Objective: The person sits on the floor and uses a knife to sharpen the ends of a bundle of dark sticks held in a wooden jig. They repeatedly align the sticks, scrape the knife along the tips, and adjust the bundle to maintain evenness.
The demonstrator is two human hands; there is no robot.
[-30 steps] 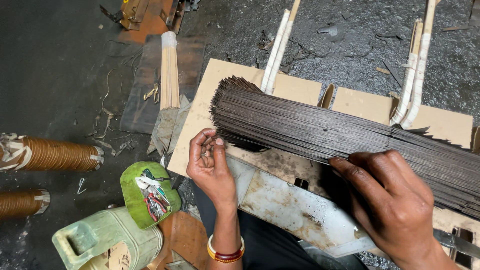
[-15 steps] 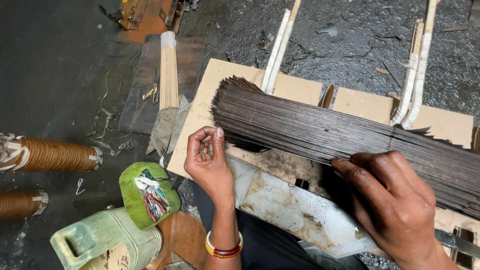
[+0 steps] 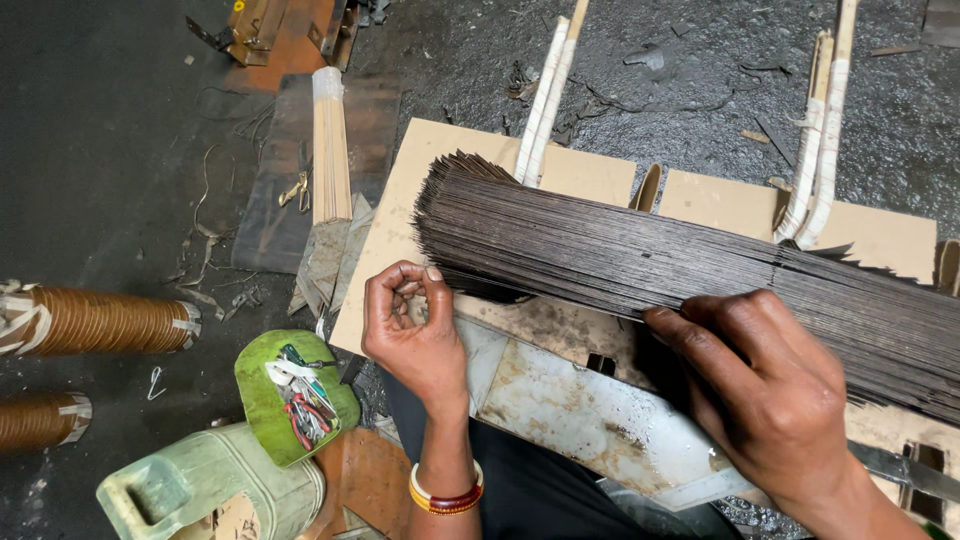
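Resting on cardboard, dark strips meet right hand; left hand curled.

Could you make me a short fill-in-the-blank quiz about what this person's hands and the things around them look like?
1. The right hand rests on a long stack of thin dark ____.
2. The left hand is curled, with a red and yellow ____ on its wrist.
3. The stack of strips lies on sheets of ____.
4. The jug at lower left is ____ in colour.

Missing words: strips; bangle; cardboard; green
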